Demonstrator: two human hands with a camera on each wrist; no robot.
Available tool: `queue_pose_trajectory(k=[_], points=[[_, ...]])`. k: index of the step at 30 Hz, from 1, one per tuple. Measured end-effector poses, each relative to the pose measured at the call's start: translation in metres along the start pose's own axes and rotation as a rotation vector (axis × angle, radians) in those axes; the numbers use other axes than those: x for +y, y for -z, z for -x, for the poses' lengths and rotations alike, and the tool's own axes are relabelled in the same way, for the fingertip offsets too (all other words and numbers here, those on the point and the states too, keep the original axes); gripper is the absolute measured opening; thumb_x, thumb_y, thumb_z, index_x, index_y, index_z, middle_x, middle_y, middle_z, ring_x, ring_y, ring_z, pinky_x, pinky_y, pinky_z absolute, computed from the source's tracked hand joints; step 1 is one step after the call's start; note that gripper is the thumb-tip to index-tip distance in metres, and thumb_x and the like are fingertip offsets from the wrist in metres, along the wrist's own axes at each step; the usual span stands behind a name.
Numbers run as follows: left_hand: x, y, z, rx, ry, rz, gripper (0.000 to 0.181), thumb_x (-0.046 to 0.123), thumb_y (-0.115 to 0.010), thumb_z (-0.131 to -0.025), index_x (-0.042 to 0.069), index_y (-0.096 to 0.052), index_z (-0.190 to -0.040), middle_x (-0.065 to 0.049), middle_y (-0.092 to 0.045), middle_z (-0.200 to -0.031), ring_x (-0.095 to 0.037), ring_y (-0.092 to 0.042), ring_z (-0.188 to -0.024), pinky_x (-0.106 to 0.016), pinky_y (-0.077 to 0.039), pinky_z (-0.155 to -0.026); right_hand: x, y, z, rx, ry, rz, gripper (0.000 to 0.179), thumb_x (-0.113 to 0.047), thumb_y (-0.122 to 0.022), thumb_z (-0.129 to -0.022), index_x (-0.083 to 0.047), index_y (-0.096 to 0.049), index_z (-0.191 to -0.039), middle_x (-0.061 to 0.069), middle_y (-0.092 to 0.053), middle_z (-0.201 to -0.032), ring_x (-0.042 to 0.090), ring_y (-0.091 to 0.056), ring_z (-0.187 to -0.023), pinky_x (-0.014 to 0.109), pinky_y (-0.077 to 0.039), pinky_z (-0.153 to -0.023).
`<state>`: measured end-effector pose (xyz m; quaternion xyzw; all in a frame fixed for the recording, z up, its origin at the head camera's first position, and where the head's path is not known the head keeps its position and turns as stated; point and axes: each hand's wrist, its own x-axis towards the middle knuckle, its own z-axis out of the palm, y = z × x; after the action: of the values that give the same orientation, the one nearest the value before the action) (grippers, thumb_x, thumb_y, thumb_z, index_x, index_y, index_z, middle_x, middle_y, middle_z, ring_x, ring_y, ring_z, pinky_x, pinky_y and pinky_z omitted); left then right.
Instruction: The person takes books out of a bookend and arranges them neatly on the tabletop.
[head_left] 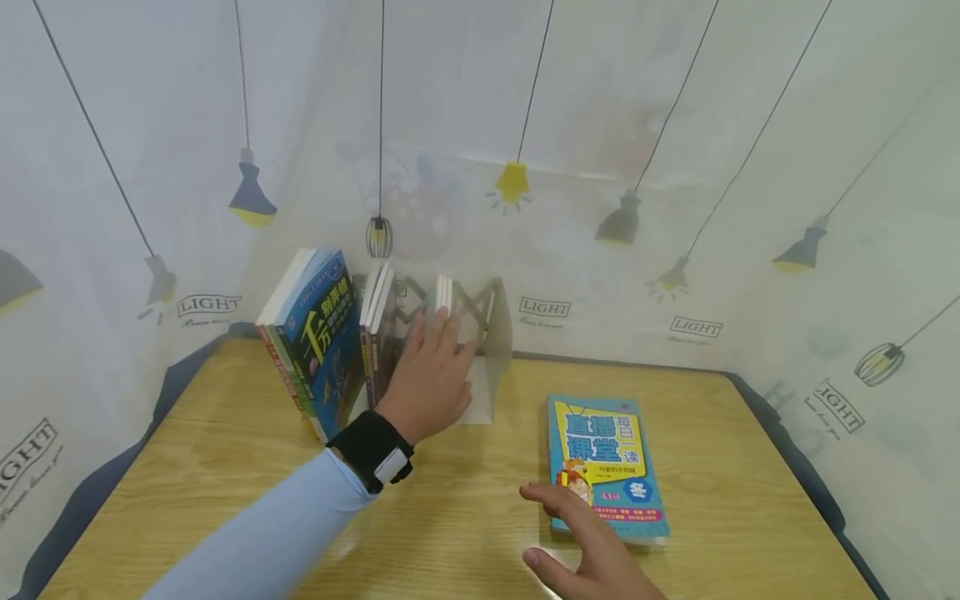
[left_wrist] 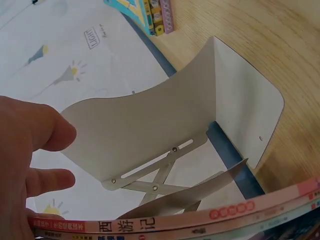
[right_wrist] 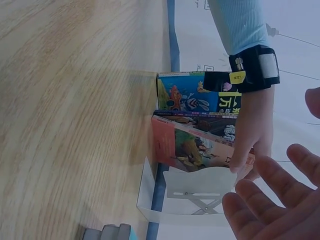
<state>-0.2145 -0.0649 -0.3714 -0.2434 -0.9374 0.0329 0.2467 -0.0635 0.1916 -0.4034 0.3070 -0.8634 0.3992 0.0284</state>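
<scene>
Salmon-pink thin paperback book wants light, square pressure, I judge, to seat it in the off-white metal folding rack without tipping. It stands inside the rack, left of the right end plate. My left hand reaches its upper part with straight, parted fingers, though exact contact is mostly hidden. My right hand, fingers loosely spread, hovers in front of the rack.

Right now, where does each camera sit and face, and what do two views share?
Head: on the head, facing forward and down; left hand, right hand, left sleeve show.
Left wrist: on that wrist, facing the metal bookend; left fingers show.
Right wrist: on that wrist, facing across the table; both hands, left sleeve show.
Head and right wrist share the bookend.
</scene>
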Motion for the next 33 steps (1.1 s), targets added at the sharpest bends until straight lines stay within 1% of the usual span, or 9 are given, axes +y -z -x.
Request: queue_pose_trajectory(k=[5,7,11,16,18,22,25,29,33], points=[[0.001,-0.001,0.007,0.051,-0.005,0.008,0.044,0.034,-0.065,-0.092,0.009,-0.066,-0.128,-0.022,-0.037,-0.157,-0.042,-0.029,-0.147,-0.064,-0.019,-0.119,0.0,-0.001,0.001,0.0,0.011,-0.002,0.053,-0.022,-0.07,-0.095,-0.03,-0.049,-0.143,-0.008,-0.056,-0.14,0.012,-0.057,-0.124,0.031,-0.053,-0.099],[0.001,-0.001,0.011,0.067,-0.015,0.002,0.043,0.033,-0.065,-0.092,0.008,-0.067,-0.126,-0.022,-0.036,-0.157,-0.042,-0.029,-0.147,-0.064,-0.018,-0.119,-0.001,-0.001,0.001,-0.008,-0.019,-0.018,0.052,-0.024,-0.07,-0.096,-0.032,-0.049,-0.143,-0.009,-0.056,-0.14,0.011,-0.057,-0.124,0.031,-0.052,-0.099],[0.002,0.0,0.022,0.111,-0.036,-0.04,0.037,0.031,-0.062,-0.094,0.009,-0.069,-0.123,-0.021,-0.04,-0.155,-0.043,-0.031,-0.146,-0.064,-0.022,-0.118,-0.001,-0.001,0.002,-0.029,-0.08,-0.043,0.049,-0.028,-0.068,-0.097,-0.036,-0.049,-0.141,-0.012,-0.055,-0.14,0.013,-0.057,-0.124,0.032,-0.052,-0.1],[0.003,0.002,0.035,0.187,-0.042,-0.015,0.034,0.024,-0.061,-0.094,0.008,-0.068,-0.122,-0.022,-0.044,-0.152,-0.041,-0.036,-0.143,-0.061,-0.027,-0.117,0.0,-0.001,0.002,-0.027,-0.079,-0.049,0.048,-0.027,-0.068,-0.097,-0.036,-0.05,-0.14,-0.012,-0.055,-0.139,0.011,-0.057,-0.124,0.032,-0.052,-0.1],[0.004,0.002,0.041,0.232,-0.047,0.008,0.034,0.022,-0.065,-0.092,0.007,-0.067,-0.124,-0.022,-0.047,-0.15,-0.04,-0.041,-0.14,-0.059,-0.032,-0.115,0.001,-0.002,0.003,-0.017,-0.052,-0.042,0.048,-0.025,-0.068,-0.097,-0.034,-0.051,-0.141,-0.011,-0.056,-0.139,0.01,-0.057,-0.124,0.031,-0.052,-0.1],[0.002,0.002,0.052,0.363,-0.074,0.076,0.034,0.014,-0.072,-0.088,0.005,-0.069,-0.121,-0.02,-0.056,-0.142,-0.036,-0.056,-0.127,-0.049,-0.049,-0.101,0.002,-0.005,0.003,-0.005,-0.002,-0.028,0.048,-0.022,-0.068,-0.097,-0.031,-0.051,-0.141,-0.01,-0.057,-0.138,0.01,-0.057,-0.123,0.029,-0.052,-0.099],[0.0,0.004,0.059,0.451,-0.101,0.145,0.029,0.007,-0.075,-0.085,0.004,-0.073,-0.114,-0.016,-0.064,-0.134,-0.031,-0.065,-0.109,-0.041,-0.057,-0.086,0.001,-0.005,0.002,-0.014,-0.022,-0.043,0.047,-0.023,-0.068,-0.097,-0.032,-0.051,-0.14,-0.011,-0.057,-0.137,0.01,-0.058,-0.122,0.029,-0.052,-0.1],[-0.003,0.004,0.068,0.458,-0.087,0.244,0.028,0.002,-0.075,-0.085,0.007,-0.073,-0.112,-0.013,-0.065,-0.131,-0.028,-0.066,-0.093,-0.036,-0.058,-0.074,-0.002,-0.004,0.001,-0.042,-0.101,-0.076,0.043,-0.029,-0.067,-0.098,-0.036,-0.052,-0.137,-0.014,-0.057,-0.136,0.013,-0.058,-0.122,0.03,-0.051,-0.101],[-0.006,0.002,0.074,0.413,-0.019,0.354,0.031,0.001,-0.071,-0.088,0.009,-0.072,-0.118,-0.022,-0.06,-0.136,-0.033,-0.067,-0.098,-0.039,-0.059,-0.073,-0.003,-0.004,0.0,-0.06,-0.132,-0.093,0.041,-0.03,-0.067,-0.097,-0.036,-0.053,-0.136,-0.014,-0.057,-0.135,0.016,-0.059,-0.121,0.031,-0.051,-0.101]])
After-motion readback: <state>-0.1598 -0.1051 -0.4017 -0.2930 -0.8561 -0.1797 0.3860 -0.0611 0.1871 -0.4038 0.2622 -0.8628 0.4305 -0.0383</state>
